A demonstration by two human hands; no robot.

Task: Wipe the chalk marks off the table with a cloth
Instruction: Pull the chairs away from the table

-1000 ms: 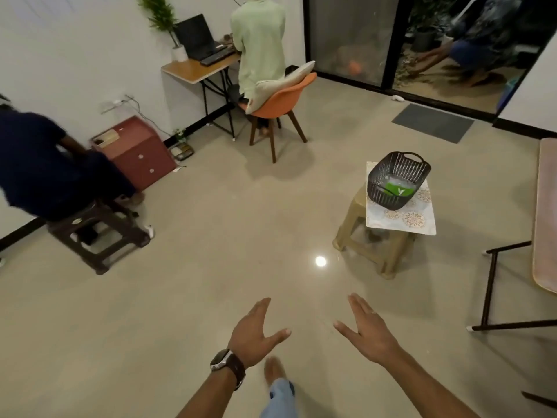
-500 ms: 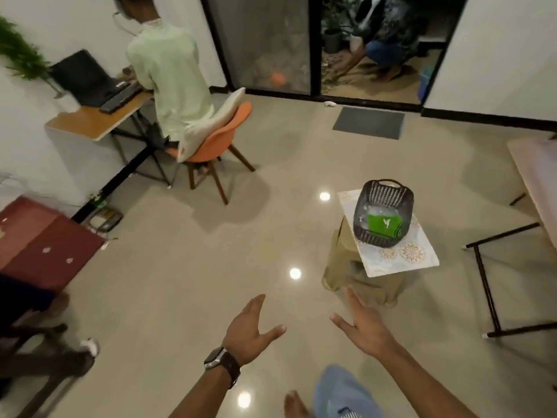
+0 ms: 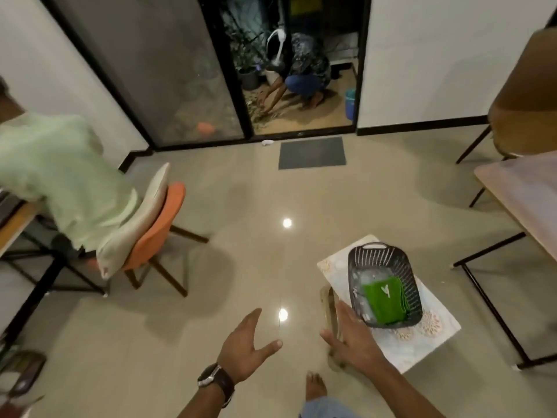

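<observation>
I see the green cloth (image 3: pixel 384 300) folded inside the dark basket (image 3: pixel 380 260), which stands on a patterned mat over a low stool (image 3: pixel 329 306). The table (image 3: pixel 523 191) is off to the basket's right, well apart. My right hand (image 3: pixel 351 337) hovers just beside the basket's near left corner, fingers spread, holding nothing. My left hand (image 3: pixel 244 346), watch (image 3: pixel 211 378) on its wrist, is spread too, farther left of the basket.
</observation>
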